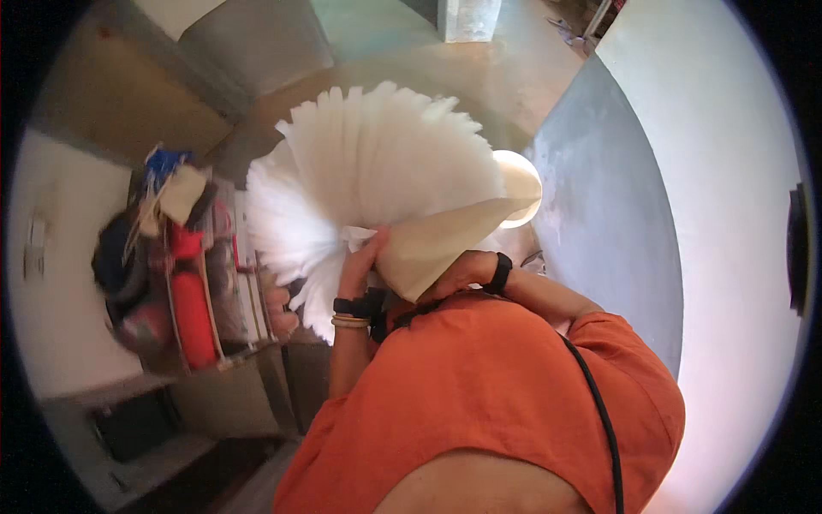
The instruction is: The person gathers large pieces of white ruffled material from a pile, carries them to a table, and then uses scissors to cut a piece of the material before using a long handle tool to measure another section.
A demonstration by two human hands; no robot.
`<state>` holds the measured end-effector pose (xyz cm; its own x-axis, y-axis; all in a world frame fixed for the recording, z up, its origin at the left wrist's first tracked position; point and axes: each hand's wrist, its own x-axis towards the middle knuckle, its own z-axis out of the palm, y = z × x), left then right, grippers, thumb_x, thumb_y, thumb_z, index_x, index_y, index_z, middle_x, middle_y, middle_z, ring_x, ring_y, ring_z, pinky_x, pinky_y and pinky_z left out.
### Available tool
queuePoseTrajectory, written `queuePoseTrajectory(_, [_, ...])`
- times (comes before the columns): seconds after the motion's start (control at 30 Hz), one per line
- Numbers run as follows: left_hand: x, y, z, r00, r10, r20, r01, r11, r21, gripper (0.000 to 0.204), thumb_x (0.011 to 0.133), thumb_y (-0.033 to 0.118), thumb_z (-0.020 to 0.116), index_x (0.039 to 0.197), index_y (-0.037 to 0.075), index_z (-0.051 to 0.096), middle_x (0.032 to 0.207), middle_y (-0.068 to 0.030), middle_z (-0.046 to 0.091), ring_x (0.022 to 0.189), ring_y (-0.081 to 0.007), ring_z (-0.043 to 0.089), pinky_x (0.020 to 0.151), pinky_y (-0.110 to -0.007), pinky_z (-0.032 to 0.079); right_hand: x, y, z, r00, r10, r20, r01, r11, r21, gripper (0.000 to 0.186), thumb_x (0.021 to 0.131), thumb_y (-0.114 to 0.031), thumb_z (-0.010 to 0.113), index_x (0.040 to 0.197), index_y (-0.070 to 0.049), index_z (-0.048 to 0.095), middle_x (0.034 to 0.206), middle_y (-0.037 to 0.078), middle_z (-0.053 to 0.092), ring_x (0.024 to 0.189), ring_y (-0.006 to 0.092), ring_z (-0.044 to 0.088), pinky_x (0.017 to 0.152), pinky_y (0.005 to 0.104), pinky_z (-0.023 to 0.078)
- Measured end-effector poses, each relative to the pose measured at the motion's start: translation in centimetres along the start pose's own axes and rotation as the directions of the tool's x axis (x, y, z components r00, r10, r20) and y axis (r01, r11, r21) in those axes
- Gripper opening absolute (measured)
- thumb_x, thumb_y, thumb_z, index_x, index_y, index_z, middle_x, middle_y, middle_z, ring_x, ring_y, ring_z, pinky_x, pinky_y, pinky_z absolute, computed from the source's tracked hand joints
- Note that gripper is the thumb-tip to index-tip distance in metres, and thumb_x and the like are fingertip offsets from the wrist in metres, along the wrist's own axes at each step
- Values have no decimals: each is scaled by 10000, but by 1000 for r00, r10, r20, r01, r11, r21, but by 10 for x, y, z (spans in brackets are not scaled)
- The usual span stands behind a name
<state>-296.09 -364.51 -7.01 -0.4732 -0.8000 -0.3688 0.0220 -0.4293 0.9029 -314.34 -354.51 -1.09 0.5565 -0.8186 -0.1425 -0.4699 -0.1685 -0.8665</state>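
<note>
A large fanned bundle of soft white sheets (385,146) spreads above my hands. My left hand (364,261), with a dark band and bangles at the wrist, is closed on the bundle's gathered middle beside a small white flap. A pale cream sheet (428,244), folded to a point at the upper right, lies against that hand and over my right hand (467,270). My right hand wears a black wrist band; its fingers are mostly hidden under the cream sheet, so their grip is unclear. A glowing round object (518,171) sits behind the sheet's tip.
At the left stands a cluttered rack (210,325) with a red roll, bags and cloths. A grey panel (616,188) and a pale wall (728,214) run along the right. A pillar (467,17) rises from the floor at the back.
</note>
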Motion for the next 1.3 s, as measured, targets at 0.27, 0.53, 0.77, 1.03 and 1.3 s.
queuePoseTrajectory(0.27, [202,79,27,972,-181,148,151,969,193,308,834,279,689,982,12,650,910,-35,632,803,-127,575,706,-267,463,29,72,-114,887,161,-433,-179,984,-2,501,838,-247,599,1292,-69,485,1297,157,507,1169,324,473,1010,360,361])
queuePoseTrajectory(0.53, [358,94,101,958,-39,283,-15,983,184,296,802,249,710,951,18,601,872,-14,599,773,-127,555,696,-276,453,19,171,-187,670,492,-556,345,456,820,594,838,-149,632,1357,-36,367,1334,100,462,1225,254,443,1048,421,341])
queuePoseTrajectory(0.77, [415,143,131,936,-31,351,-49,975,218,273,813,242,693,945,25,593,881,-20,597,774,-124,550,704,-270,451,68,164,-272,685,472,-555,653,-61,755,519,906,-273,585,1346,-81,389,1314,91,482,1229,240,445,1020,489,364])
queuePoseTrajectory(1.03, [417,146,83,809,-216,547,84,963,255,354,852,361,652,956,27,589,870,-12,579,728,-93,524,645,-243,406,133,95,-230,95,744,-662,709,416,570,520,873,-169,631,1310,-22,391,1249,80,512,1138,210,519,977,380,439])
queuePoseTrajectory(1.3, [444,166,71,551,-257,794,-195,885,422,388,930,373,541,1091,19,548,934,-10,569,813,-80,521,660,-262,441,178,74,-219,-270,796,-542,791,504,346,398,862,-211,644,1184,5,553,1133,102,619,1003,200,614,877,325,505])
